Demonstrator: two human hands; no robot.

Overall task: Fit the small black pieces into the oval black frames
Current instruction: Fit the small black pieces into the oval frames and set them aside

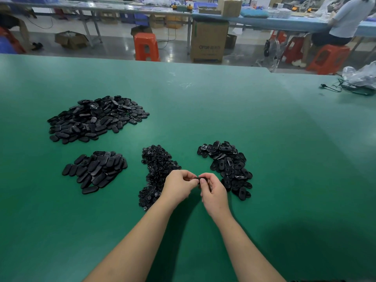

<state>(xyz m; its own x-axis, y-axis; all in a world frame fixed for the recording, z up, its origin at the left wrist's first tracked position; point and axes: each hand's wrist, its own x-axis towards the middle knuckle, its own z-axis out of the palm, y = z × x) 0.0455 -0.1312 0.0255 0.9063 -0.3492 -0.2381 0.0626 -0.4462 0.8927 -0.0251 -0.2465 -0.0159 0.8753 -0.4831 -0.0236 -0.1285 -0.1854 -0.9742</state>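
Note:
My left hand [178, 185] and my right hand [212, 191] meet above the green table [203, 110], and together they pinch one oval black frame [201, 179] between their fingertips. Most of that frame is hidden by my fingers. A heap of small black pieces [156, 171] lies just left of my left hand. A pile of oval frames with open holes [227, 165] lies to the right of my right hand. Two more piles of oval parts lie at the left, a small one [95, 169] and a large one [95, 119] behind it.
At the table's far right lie a clear plastic bag [364, 75] and a black cable [345, 89]. Beyond the table stand orange stools [145, 46], a cardboard box [208, 40] and other benches, with a person seated at the back right [343, 23].

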